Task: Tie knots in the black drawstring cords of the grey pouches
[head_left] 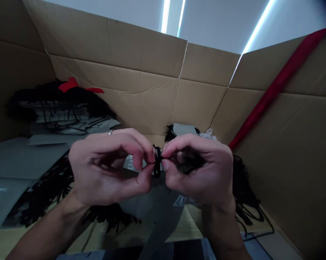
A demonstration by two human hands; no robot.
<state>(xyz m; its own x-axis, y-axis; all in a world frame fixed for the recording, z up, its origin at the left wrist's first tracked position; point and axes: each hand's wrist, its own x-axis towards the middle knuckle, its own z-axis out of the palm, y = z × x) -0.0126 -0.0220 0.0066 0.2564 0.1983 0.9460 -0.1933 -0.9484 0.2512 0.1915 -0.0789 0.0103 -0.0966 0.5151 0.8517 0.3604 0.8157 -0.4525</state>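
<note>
My left hand (109, 164), with a ring on one finger, pinches a looped black cord (157, 162) between thumb and fingertips. From the other side my right hand (199, 166) pinches the same cord, thumb against index finger. The cord is bunched in a short upright loop between the two sets of fingertips. Grey printed sheets (149, 206) with pale lettering lie under and behind the hands, partly covered by them. Whether the cord is fixed to one of these sheets I cannot tell.
A pile of grey pieces with black cords (62, 112) stands at left, red strips (69, 85) on top. Cord bundles lie at left (49, 184) and right (244, 191). A small grey stack (184, 129) sits behind. Cardboard walls (141, 97) surround the table; a red ribbon (276, 90) hangs right.
</note>
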